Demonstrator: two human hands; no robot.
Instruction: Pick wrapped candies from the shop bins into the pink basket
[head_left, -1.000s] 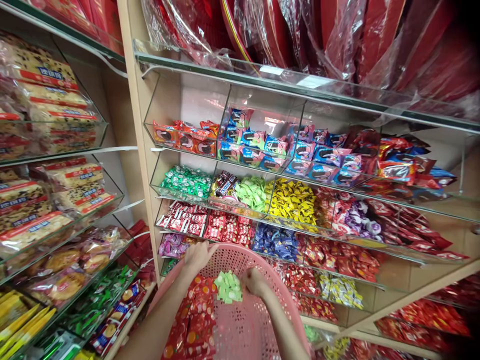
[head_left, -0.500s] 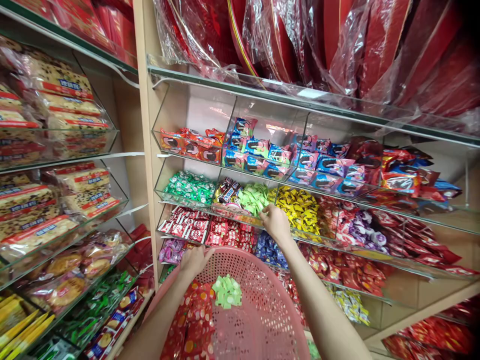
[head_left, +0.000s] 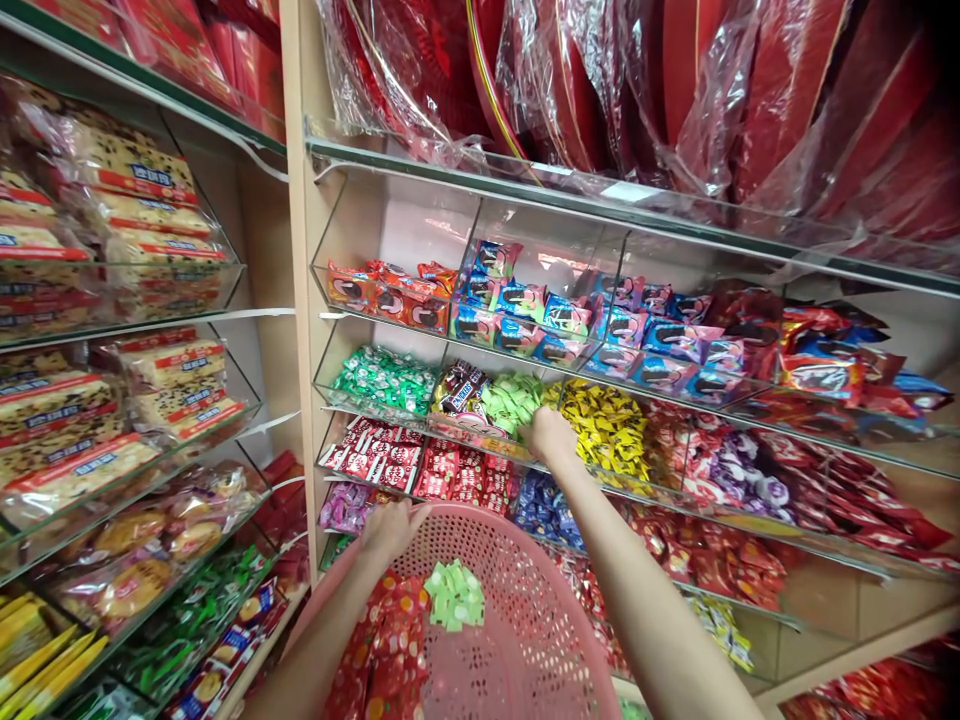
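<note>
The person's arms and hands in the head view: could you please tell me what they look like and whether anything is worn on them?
Both arms are bare as far as the view shows. There is no sleeve, glove, watch or bracelet at the left hand or the right hand. The forearms are slender and carry no markings. The fingers are mostly hidden, so rings cannot be ruled out.

You've got bright, even shop light, barely any shadows. Glare streaks the clear acrylic shelf bins (head_left: 397,220) and the plastic-wrapped red packs (head_left: 600,80) up top. Wide lens bends the edges; right corners go dark, bottom blurs.
</note>
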